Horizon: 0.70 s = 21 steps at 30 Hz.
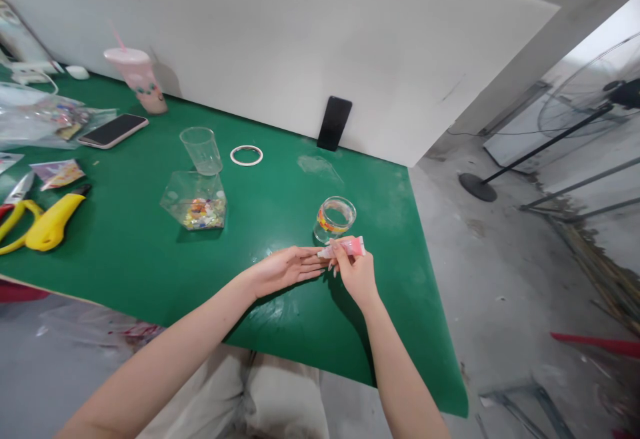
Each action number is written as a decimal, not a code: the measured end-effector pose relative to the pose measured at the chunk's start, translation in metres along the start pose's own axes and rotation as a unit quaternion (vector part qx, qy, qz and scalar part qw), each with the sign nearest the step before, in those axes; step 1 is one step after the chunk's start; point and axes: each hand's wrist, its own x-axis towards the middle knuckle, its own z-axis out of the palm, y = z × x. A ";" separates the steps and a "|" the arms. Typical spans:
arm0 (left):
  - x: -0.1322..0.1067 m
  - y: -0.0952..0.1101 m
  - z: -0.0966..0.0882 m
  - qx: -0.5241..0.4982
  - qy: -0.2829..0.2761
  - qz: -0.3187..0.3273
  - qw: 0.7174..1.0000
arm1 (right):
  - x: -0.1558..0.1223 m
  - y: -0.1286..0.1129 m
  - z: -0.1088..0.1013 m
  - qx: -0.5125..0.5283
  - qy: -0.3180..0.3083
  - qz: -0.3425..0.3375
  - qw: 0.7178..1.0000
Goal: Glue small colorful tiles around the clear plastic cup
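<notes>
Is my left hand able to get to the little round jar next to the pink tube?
Probably yes. The left hand lies open on the green table, close to the round jar, with nothing between them.

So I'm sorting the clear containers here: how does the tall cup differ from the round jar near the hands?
The tall cup is narrow, tapered and looks empty; the round jar is low and wide, with colourful bits inside. The cup stands farther back, by the white ring; the jar sits just beyond the right hand. Both are clear, upright and open-topped.
</notes>
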 end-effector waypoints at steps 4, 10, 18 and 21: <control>-0.004 0.004 0.009 0.047 0.026 0.000 0.999 | -0.001 0.000 0.001 -0.008 0.000 -0.009 1.000; -0.004 0.003 0.010 0.069 0.047 0.001 0.997 | -0.002 0.000 0.003 -0.044 -0.005 -0.029 0.999; -0.003 0.002 0.008 0.072 0.045 0.002 0.996 | -0.002 -0.001 0.004 -0.060 0.002 -0.030 0.998; -0.003 0.002 0.008 0.071 0.049 0.004 0.996 | -0.002 0.000 0.005 -0.065 0.001 -0.029 0.997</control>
